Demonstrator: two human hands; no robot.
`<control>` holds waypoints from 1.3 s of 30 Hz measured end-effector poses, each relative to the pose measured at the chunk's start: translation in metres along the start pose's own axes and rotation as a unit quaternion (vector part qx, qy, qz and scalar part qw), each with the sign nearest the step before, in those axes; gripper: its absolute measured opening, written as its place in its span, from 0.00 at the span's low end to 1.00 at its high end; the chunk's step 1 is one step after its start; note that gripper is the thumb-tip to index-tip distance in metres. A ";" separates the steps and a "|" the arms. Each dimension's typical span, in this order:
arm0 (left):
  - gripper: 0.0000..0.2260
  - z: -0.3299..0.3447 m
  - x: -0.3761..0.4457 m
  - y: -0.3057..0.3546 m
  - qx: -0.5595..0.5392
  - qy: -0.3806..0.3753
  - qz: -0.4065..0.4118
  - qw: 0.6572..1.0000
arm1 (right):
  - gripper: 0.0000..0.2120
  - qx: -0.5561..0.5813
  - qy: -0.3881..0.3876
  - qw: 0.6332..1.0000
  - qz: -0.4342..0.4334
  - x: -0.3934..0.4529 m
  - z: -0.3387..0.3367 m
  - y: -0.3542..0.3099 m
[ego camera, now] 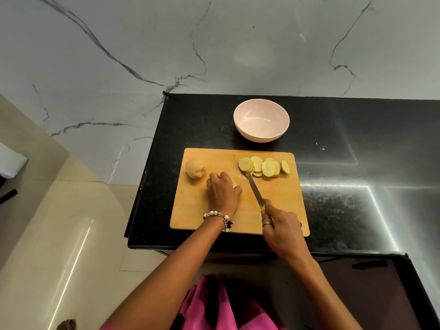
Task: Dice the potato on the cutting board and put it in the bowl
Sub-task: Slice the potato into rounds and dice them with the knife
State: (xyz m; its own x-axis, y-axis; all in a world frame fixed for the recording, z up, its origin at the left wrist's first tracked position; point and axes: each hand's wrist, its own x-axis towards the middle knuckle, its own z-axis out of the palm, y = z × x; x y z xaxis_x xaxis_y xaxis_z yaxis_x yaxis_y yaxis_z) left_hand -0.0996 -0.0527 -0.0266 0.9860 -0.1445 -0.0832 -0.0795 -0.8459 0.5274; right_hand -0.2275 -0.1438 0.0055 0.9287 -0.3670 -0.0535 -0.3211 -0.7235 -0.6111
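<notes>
A wooden cutting board (281, 201) lies on the black counter. Several round yellow potato slices (264, 166) lie fanned at its far right. A whole peeled potato (194, 169) sits at its far left corner. My left hand (222, 190) curls over a potato piece (235, 183), mostly hidden under the fingers. My right hand (281, 231) grips the yellow handle of a knife (254, 188); its blade points up-left, with the tip at the nearest slices. A pink bowl (261, 120) stands empty behind the board.
The black stone counter (345, 210) extends to the right; its left edge drops to the tiled floor (59, 222). A marble wall (166, 44) rises behind. Pink clothing (214, 306) shows at the bottom.
</notes>
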 end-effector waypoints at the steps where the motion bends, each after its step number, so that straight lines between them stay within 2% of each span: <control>1: 0.20 -0.001 0.003 -0.004 -0.004 -0.013 0.016 1.000 | 0.20 -0.002 -0.004 1.000 -0.002 -0.001 0.000 0.002; 4: 0.21 -0.011 0.016 -0.020 -0.028 -0.079 0.085 0.993 | 0.20 -0.001 -0.032 0.999 -0.007 -0.001 0.002 0.009; 7: 0.25 -0.031 0.027 -0.031 -0.032 -0.172 0.167 0.970 | 0.21 -0.015 -0.060 0.998 -0.016 -0.001 0.008 0.014; 12: 0.30 -0.042 0.036 -0.040 -0.036 -0.195 0.235 0.951 | 0.23 -0.049 -0.068 0.996 -0.035 0.003 0.015 0.010; 16: 0.30 -0.037 0.028 -0.040 -0.063 -0.159 0.222 0.960 | 0.23 -0.087 -0.072 0.993 -0.041 0.007 0.020 0.003; 21: 0.28 -0.023 0.014 -0.038 -0.044 -0.073 0.139 0.987 | 0.23 -0.097 -0.045 0.993 -0.046 0.008 0.020 -0.003; 29: 0.21 -0.021 0.015 -0.034 -0.056 -0.055 0.135 0.988 | 0.26 -0.186 -0.087 0.977 -0.050 0.009 0.028 -0.011; 39: 0.21 -0.025 0.017 -0.030 -0.075 -0.049 0.110 0.990 | 0.29 -0.250 -0.054 0.962 -0.097 0.011 0.046 -0.012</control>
State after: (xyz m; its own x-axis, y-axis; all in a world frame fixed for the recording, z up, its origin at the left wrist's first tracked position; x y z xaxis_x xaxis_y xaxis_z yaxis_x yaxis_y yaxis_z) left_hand -0.0765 -0.0167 -0.0225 0.9280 -0.3713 -0.0301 -0.2603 -0.7042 0.6605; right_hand -0.2047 -0.1125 -0.0242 0.9852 -0.1542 -0.0745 -0.1646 -0.9728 -0.1632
